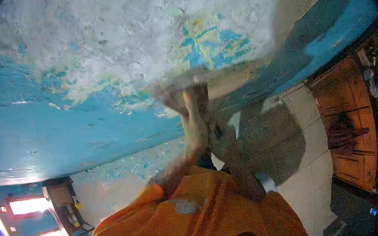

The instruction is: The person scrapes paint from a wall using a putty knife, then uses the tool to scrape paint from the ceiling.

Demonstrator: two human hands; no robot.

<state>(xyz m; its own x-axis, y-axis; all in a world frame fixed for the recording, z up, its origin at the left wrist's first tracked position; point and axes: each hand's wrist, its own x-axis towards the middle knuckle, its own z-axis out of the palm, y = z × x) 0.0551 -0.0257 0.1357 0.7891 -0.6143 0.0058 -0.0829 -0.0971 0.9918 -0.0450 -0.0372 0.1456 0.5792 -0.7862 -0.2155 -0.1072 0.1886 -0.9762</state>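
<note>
- Head view: the person's left hand (194, 129) and right hand (206, 111) come together, side by side, at a blurred flat tool (172, 92) by the wall (125, 37). Motion blur hides the fingers, so one cannot tell how firmly either hand is clamped, or on which part of the tool.
- The tool lies at the far end of the grip, up against the wall as far as the blur shows; its handle and edge cannot be made out.
- Beyond the grip, a broad pale area has lost its blue paint, and this part looks largely done.
- Just beyond the grip and a little to the right, blue patches (231, 40) with yellowish edges are left inside the pale area.
- Left of the grip, a wide stretch of blue paint (62, 136) is mostly whole, with a ragged, flaking border; judging by this, much is left there. More blue lies far to the right.
- Nearer the person and left of the grip, blue flecks (134, 170) dot a pale surface.
- Right of the grip are floor tiles (314, 144) and, farther off, a wooden cupboard (345, 90).
</note>
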